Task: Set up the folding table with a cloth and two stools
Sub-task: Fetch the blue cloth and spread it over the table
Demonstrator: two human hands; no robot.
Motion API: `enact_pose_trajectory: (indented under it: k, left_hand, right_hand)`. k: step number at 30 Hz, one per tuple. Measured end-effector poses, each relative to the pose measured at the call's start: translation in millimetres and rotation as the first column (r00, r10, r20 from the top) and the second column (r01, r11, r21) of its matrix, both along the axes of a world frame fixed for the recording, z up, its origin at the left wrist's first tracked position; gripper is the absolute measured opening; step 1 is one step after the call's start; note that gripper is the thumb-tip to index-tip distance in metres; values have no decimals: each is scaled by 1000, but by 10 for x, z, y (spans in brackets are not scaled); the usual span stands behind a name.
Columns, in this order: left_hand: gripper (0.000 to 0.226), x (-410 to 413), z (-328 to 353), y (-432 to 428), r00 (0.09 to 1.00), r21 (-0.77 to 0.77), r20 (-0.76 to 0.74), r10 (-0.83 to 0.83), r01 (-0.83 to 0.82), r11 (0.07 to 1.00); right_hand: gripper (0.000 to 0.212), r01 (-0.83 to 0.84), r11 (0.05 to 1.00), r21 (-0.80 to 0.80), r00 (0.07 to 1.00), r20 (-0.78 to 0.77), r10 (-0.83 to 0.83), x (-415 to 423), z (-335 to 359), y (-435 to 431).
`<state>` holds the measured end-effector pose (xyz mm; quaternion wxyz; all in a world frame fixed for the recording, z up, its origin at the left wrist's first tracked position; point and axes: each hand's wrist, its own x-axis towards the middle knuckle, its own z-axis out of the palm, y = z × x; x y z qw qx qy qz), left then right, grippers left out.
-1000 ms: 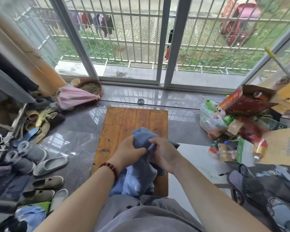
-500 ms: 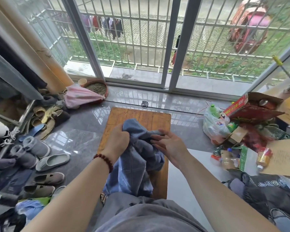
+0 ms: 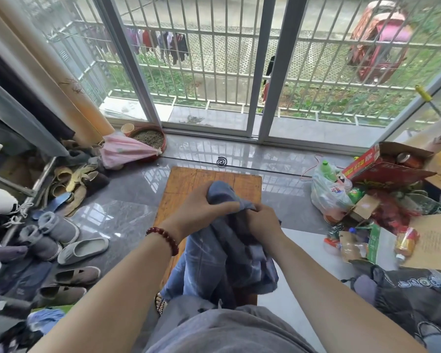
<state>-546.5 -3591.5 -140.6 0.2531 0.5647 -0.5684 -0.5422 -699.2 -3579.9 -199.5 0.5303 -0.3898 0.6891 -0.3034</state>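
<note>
Closed since half a second ago: right hand (image 3: 262,221), then spread loose, now clenched on a fold of the crumpled blue-grey fabric cloth (image 3: 214,256) at frame centre. Left hand (image 3: 201,210) gripping the bunched top of it, touching the right. Held up over the near end of the low orange-brown plank-topped wooden table (image 3: 189,182), probably to find an edge and shake it flat. Scattered grey slippers (image 3: 82,248) at lower left, white plastic bag of bottles (image 3: 326,197) at mid right, crowding both sides. No stools in view.
</note>
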Motion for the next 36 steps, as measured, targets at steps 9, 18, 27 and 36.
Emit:
enact_pose_trajectory:
  k: [9, 18, 27, 36]
  left_hand:
    - [88, 63, -171, -1, 981, -8, 137, -135, 138, 990]
    - [21, 124, -165, -99, 954, -75, 95, 285, -278, 958]
    - [28, 113, 65, -178, 922, -5, -118, 368, -371, 929]
    - [51, 66, 449, -337, 923, -121, -237, 303, -337, 934]
  right_hand:
    - [20, -59, 994, 90, 891, 454, 12, 150, 130, -17]
    - [31, 118, 988, -102, 899, 433, -63, 98, 229, -144]
    - [6, -184, 954, -237, 981, -104, 164, 64, 389, -201]
    - [13, -83, 943, -324, 994, 38, 100, 105, 652, -417]
